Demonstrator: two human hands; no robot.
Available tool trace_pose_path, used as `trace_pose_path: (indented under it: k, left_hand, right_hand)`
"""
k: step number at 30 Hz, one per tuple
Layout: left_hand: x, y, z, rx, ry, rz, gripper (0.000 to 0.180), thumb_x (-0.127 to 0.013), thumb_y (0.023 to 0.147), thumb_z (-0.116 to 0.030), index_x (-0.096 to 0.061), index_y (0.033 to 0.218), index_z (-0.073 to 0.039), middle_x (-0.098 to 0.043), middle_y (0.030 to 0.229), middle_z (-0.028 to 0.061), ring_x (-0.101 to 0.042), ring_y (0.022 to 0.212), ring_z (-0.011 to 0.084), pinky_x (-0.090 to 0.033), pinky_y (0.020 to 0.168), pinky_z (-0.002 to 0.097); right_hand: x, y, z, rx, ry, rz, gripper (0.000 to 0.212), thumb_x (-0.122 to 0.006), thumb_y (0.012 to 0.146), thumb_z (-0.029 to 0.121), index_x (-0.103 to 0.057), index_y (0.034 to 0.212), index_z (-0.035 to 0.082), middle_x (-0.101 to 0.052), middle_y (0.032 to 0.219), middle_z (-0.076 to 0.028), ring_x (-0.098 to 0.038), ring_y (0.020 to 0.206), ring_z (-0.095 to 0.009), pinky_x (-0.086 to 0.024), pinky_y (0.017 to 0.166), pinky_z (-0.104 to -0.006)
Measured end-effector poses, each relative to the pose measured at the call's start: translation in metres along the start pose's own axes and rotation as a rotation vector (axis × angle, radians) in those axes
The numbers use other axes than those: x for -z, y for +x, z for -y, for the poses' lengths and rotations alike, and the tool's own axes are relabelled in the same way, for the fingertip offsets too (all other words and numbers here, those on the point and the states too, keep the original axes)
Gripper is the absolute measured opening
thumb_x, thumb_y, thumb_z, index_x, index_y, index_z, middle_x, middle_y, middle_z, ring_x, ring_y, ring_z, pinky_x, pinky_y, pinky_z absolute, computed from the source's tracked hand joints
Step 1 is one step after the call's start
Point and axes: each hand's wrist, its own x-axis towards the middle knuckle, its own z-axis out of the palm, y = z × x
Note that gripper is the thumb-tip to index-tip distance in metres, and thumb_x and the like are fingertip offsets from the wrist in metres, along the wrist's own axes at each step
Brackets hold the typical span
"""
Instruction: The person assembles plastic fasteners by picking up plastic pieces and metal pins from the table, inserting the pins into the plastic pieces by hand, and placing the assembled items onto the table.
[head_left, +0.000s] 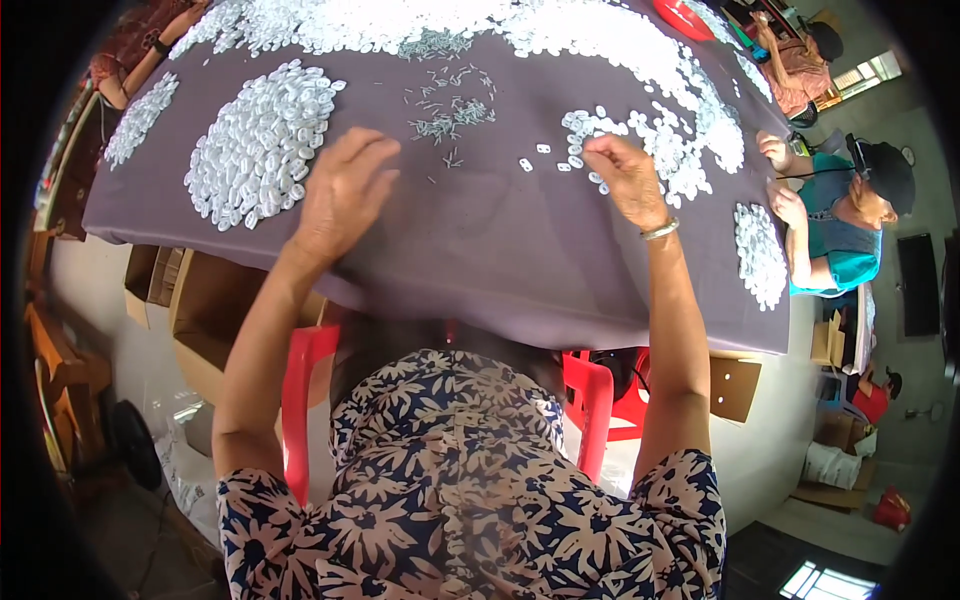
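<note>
My left hand [347, 192] is raised over the table beside a large heap of small white oval plastic pieces [262, 145]. Its fingers are bent but apart, and nothing shows between them. My right hand [628, 180], with a bangle [660, 229] at the wrist, is at the near edge of a scatter of white pieces [655, 150]. Thumb and fingertips come together there; whatever they pinch is too small to make out. A few single white pieces [544, 149] lie just left of that hand. Small grey pin-like parts [455, 118] are spread between my hands, farther back.
A dark cloth covers the table [480, 230]. Along its far side runs a broad bank of white pieces [330, 25], with a red basin [684, 18] at the back right. Other people [850, 215] sit on the right and far left. Cardboard boxes [205, 300] stand below.
</note>
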Motion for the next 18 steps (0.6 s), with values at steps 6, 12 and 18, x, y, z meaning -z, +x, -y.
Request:
trace_pose_path:
  k: [6,12,18]
  left_hand:
    - [-0.028,-0.007,-0.039,0.409,-0.496,-0.035,0.023,-0.065,0.081,-0.001,-0.061,0.103,-0.003,-0.060,0.088,0.0042,-0.057,0.074,0.0129,-0.048,0.064,0.0245]
    - [-0.037,-0.011,-0.039,0.713,-0.763,-0.012,0.017,-0.064,0.085,-0.008,-0.060,0.100,-0.002,-0.059,0.075,0.0022,-0.054,0.063,0.0075,-0.047,0.058,0.0236]
    - [-0.039,-0.015,-0.034,0.668,-0.840,-0.048,0.011,-0.063,0.087,-0.009,-0.061,0.095,-0.003,-0.058,0.072,-0.0006,-0.051,0.061,0.0046,-0.045,0.054,0.0209]
  right_hand:
    - [-0.043,0.013,0.028,0.254,-0.415,0.088,0.005,-0.064,0.082,0.007,-0.062,0.087,0.004,-0.059,0.075,-0.003,-0.055,0.065,-0.015,-0.045,0.062,-0.0286]
    - [-0.063,0.020,0.034,0.387,-0.783,0.116,0.005,-0.063,0.076,0.009,-0.061,0.077,0.004,-0.059,0.075,-0.008,-0.060,0.069,-0.028,-0.049,0.064,-0.0394]
    - [-0.076,0.031,0.037,0.430,-1.083,0.162,0.004,-0.061,0.069,0.007,-0.060,0.071,0.003,-0.061,0.074,-0.012,-0.061,0.069,-0.032,-0.049,0.061,-0.0422]
